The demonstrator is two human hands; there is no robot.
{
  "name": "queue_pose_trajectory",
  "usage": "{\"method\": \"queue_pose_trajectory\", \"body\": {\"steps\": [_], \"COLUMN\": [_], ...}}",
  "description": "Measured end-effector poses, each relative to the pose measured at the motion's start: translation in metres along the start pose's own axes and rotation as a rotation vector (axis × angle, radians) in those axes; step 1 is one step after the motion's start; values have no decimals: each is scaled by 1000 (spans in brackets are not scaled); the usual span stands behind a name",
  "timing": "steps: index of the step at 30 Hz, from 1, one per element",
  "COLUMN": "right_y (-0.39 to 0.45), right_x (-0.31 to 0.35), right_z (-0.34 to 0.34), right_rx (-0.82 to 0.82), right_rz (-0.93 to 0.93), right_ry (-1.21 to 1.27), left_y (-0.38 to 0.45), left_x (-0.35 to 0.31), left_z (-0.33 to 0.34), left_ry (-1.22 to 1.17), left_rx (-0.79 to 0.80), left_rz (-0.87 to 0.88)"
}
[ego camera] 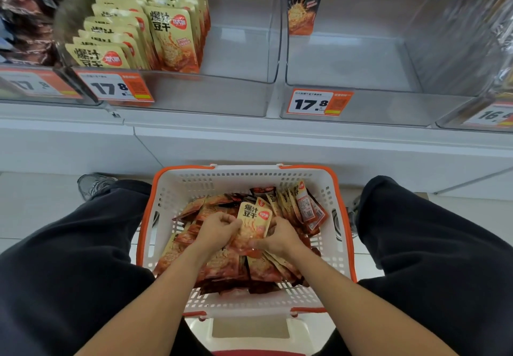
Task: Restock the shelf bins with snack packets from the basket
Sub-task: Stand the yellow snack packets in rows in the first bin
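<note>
head view: left hand (219, 229) and right hand (277, 237) both down in the basket (327, 189), fingers curled on one yellow packet (254, 224) held upright between them, left at its left edge, right at its lower right. loose packets (222, 267) heaped under and around the hands. basket sits on the floor between the knees. above: left bin (236, 97) partly filled with rows of the same packets (169, 36) standing up, right bin (388, 106) holds a single red packet (304, 3) at the back. price tags (319, 103) read 17.8.
</note>
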State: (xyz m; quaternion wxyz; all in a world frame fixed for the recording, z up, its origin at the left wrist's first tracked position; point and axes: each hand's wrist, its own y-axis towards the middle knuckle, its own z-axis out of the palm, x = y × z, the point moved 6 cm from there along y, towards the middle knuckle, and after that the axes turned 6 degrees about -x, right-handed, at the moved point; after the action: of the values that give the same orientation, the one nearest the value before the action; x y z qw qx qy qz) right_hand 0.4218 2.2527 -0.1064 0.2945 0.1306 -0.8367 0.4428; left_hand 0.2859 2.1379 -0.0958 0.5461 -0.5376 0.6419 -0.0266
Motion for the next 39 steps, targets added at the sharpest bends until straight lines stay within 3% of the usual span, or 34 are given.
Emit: {"method": "queue_pose_trajectory", "body": {"steps": [5, 8, 15, 20, 22, 26, 28, 31, 39], "right_y": [-11, -31, -78, -94, -93, -86, -68, -26, 34], "right_x": [71, 112, 182, 235, 259, 315, 343, 377, 418], "right_z": [-30, -53, -87, -100, -108, -128, -132, -125, -100], "right_rx": [-67, -108, -310, -457, -527, -679, -703, -627, -601], "right_rz": [-335, -460, -622, -765, -833, -946, -939, -850, -720], "right_ry": [-93, -95, 279, 237, 209, 185, 116, -41, -312], "left_y": [-9, -31, -51, -61, -60, -44, -25, -2, 6], "left_x": [-62, -111, -183, -219, -230, -240, -234, -225, -221], "left_z": [-36, -58, -118, -149, -169, -223, -238, -240, -236], "left_ry": [-144, -51, -67, -130, -53, 186, 281, 429, 397], "left_rx": [60, 95, -17, -121, -231, -662, -782, -839, -877], "left_rz": [111, 371, 694, 896, 991, 1137, 1105, 1080, 1086]}}
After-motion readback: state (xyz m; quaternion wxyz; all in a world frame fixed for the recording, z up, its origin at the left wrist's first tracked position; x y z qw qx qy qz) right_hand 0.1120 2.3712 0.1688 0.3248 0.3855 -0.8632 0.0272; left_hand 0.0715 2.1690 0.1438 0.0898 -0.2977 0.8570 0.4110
